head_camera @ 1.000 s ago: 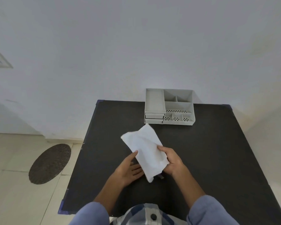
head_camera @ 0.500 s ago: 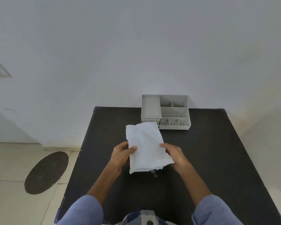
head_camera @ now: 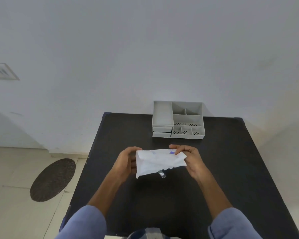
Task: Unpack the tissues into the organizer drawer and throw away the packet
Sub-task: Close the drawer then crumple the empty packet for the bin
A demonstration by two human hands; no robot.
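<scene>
A white tissue packet (head_camera: 158, 162) with a small blue mark near its top edge is held crosswise above the black table (head_camera: 231, 169). My left hand (head_camera: 127, 161) grips its left end and my right hand (head_camera: 191, 156) pinches its upper right corner. A small grey tab (head_camera: 161, 174) hangs under the packet. The grey organizer (head_camera: 188, 119) stands at the table's far edge against the wall, with two shut drawers (head_camera: 162, 132) on its left front.
The organizer has several open compartments on top, some perforated. A dark oval mat (head_camera: 53, 180) lies on the tiled floor to the left. A wall vent (head_camera: 3, 71) is at far left.
The packet has turned from upright to lying crosswise between both hands. My right hand moved up to the packet's top right corner, and my left hand shifted to its left end.
</scene>
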